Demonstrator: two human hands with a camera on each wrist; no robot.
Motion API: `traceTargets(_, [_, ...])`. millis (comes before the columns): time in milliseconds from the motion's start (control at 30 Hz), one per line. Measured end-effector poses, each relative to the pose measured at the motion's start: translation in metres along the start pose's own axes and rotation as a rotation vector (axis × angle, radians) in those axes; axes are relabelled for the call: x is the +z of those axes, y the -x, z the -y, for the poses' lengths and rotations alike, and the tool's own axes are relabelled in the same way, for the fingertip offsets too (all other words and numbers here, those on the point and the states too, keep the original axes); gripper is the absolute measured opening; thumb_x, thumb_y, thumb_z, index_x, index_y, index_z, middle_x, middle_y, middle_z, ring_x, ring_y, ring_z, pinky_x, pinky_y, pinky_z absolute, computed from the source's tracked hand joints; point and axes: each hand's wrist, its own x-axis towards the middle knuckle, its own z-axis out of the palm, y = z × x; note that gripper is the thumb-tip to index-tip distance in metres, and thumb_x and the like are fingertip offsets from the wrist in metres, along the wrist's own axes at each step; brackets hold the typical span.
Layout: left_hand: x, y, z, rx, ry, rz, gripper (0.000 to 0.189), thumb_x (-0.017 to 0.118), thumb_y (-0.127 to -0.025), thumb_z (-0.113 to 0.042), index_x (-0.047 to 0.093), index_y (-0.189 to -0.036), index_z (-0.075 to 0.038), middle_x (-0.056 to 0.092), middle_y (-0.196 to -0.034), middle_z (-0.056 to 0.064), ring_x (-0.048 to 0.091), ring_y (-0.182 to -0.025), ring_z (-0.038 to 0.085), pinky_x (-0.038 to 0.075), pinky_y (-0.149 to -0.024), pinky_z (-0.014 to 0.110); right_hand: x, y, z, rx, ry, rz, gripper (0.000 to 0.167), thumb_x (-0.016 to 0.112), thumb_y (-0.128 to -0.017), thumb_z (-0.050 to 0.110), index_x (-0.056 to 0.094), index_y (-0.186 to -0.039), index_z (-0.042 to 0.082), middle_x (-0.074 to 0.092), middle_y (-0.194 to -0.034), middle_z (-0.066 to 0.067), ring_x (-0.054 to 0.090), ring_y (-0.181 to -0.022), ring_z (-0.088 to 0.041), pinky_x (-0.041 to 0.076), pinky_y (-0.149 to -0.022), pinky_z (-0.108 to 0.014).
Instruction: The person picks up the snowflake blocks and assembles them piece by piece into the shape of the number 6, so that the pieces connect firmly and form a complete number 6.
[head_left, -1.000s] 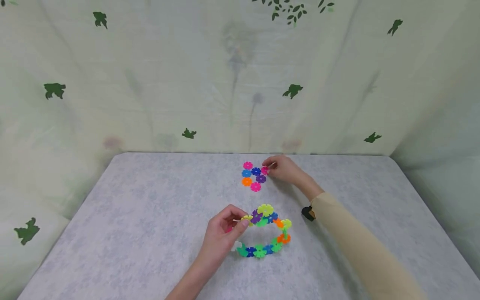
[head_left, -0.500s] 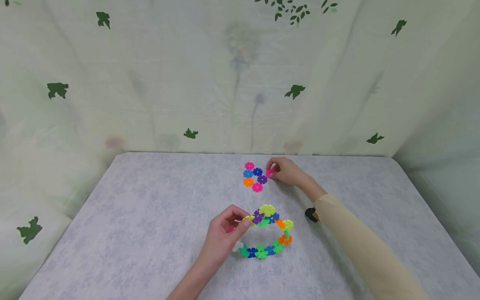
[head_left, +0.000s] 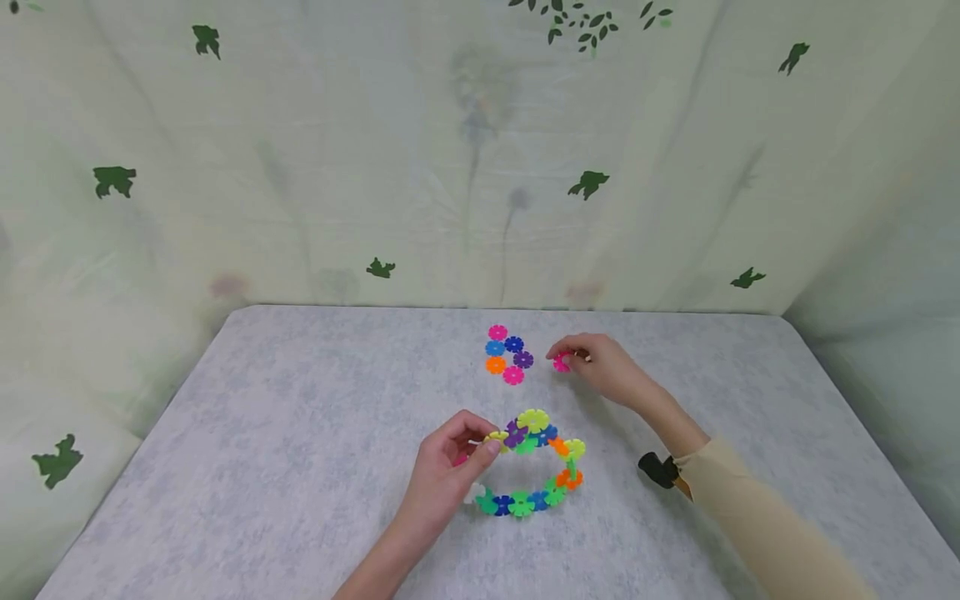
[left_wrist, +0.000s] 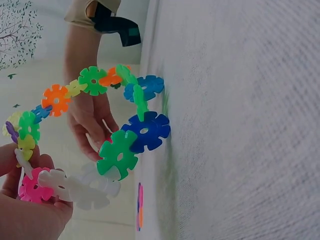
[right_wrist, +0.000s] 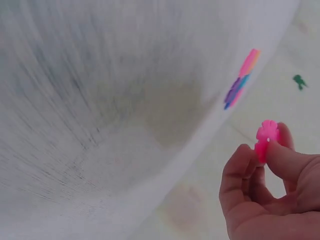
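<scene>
A ring of linked plastic snowflake discs [head_left: 521, 503] in green, blue, orange, yellow, purple and white stands at the near middle of the table. My left hand [head_left: 447, 469] pinches its left side near a yellow disc; in the left wrist view a pink disc [left_wrist: 35, 186] of the ring sits against the fingers. My right hand [head_left: 606, 367] pinches a single pink snowflake disc [right_wrist: 267, 140] between thumb and fingers, raised off the table. To its left, several loose discs [head_left: 522, 360] in pink, blue, purple and orange lie flat on the table.
The grey cloth-covered table [head_left: 300, 417] ends at a pale curtain [head_left: 420, 150] with green bird prints. A black wrist camera [head_left: 659, 470] is strapped at the right sleeve [head_left: 757, 517].
My right hand has lifted the pink disc from the loose group and carried it right and nearer. My left hand and the ring have stayed in place.
</scene>
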Motion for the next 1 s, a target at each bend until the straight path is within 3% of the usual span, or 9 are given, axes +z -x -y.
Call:
traceTargets(200, [0.0, -0.001, 0.0, 0.003, -0.026, 0.0, 0.018, 0.069, -0.094, -0.023, 0.063, -0.106, -0.011, 0.064, -0.106, 0.007, 0.06, -0.102, 0.026, 0.053, -0.084, 0.03, 0.0, 0.038, 0.019, -0.058, -0.079, -0.113, 0.024, 0.057, -0.098, 0.002, 0.071, -0.114, 0.013, 0.066, -0.11, 0.0, 0.061, -0.095, -0.022, 0.054, -0.082, -0.038])
traceTargets(333, [0.001, 0.0, -0.001, 0.005, -0.028, 0.007, 0.018, 0.068, -0.094, -0.021, 0.062, -0.107, -0.009, 0.064, -0.105, 0.007, 0.06, -0.101, 0.027, 0.053, -0.083, 0.029, 0.003, 0.062, 0.036, -0.052, -0.148, -0.172, 0.024, 0.059, -0.098, 0.004, 0.069, -0.117, 0.016, 0.066, -0.108, 0.003, 0.062, -0.091, -0.021, 0.055, -0.079, -0.038])
traceTargets(533, [0.0, 0.001, -0.003, 0.018, 0.014, 0.041, 0.013, 0.066, -0.095, -0.013, 0.061, -0.106, -0.007, 0.064, -0.109, 0.009, 0.064, -0.099, 0.028, 0.054, -0.088, 0.037, 0.008, 0.094, 0.057, -0.034, -0.324, -0.237, 0.023, 0.064, -0.097, 0.014, 0.066, -0.119, 0.015, 0.066, -0.107, -0.001, 0.064, -0.089, -0.02, 0.056, -0.076, -0.03])
traceTargets(667, [-0.003, -0.001, -0.005, 0.045, 0.03, 0.082, 0.015, 0.067, -0.095, -0.014, 0.061, -0.106, -0.006, 0.064, -0.119, 0.008, 0.064, -0.106, 0.025, 0.053, -0.088, 0.032, 0.012, 0.107, 0.067, -0.045, -0.414, -0.273, 0.022, 0.065, -0.096, 0.018, 0.066, -0.117, 0.013, 0.066, -0.102, -0.004, 0.063, -0.088, -0.024, 0.056, -0.076, -0.03])
traceTargets(800, [-0.008, -0.001, -0.007, 0.072, 0.055, 0.147, 0.022, 0.066, -0.095, -0.011, 0.06, -0.116, -0.007, 0.063, -0.123, 0.009, 0.064, -0.105, 0.028, 0.053, -0.088, 0.034, 0.015, 0.115, 0.075, -0.053, -0.467, -0.294, 0.022, 0.066, -0.096, 0.019, 0.067, -0.117, 0.013, 0.065, -0.101, -0.005, 0.063, -0.089, -0.03, 0.057, -0.076, -0.031])
traceTargets(1000, [-0.009, 0.001, -0.011, 0.048, 0.072, 0.19, 0.029, 0.063, -0.096, -0.008, 0.057, -0.124, -0.008, 0.06, -0.12, 0.013, 0.063, -0.099, 0.036, 0.054, -0.086, 0.041, 0.019, 0.119, 0.084, -0.048, -0.502, -0.295, 0.021, 0.067, -0.095, 0.021, 0.068, -0.115, 0.013, 0.066, -0.098, -0.006, 0.063, -0.085, -0.032, 0.057, -0.074, -0.033])
